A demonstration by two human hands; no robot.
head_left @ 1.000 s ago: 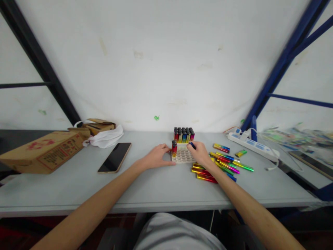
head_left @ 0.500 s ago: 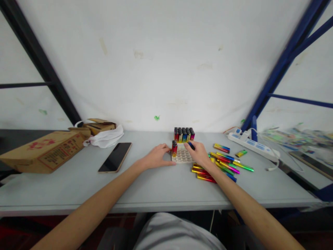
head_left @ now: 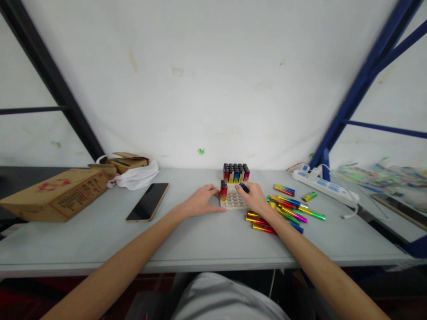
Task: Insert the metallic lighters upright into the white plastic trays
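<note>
A pale tray [head_left: 232,206] with rows of round hollows lies in front of me. A few red battery-like cylinders [head_left: 223,192] with black tops stand upright at its left side. My left hand [head_left: 203,200] rests at the tray's left edge, thumb at the near corner and fingers by the upright cylinders, open with thumb and fingers apart. Over the tray's right part, my right hand [head_left: 256,196] is closed on a dark-blue-ended cylinder [head_left: 244,188], mostly hidden by the fingers. Behind the tray stands a block of upright, black-topped coloured cylinders [head_left: 236,174].
Loose shiny coloured cylinders [head_left: 290,209] lie piled under and beside my right forearm. A white power strip [head_left: 325,184] sits at the right. To the left are a phone [head_left: 148,202], a white plastic bag [head_left: 136,177] and a cardboard box [head_left: 63,193].
My right hand has shifted very slightly with the cylinder, whose dark end sits a touch lower and further left. The left hand keeps its place at the tray.
</note>
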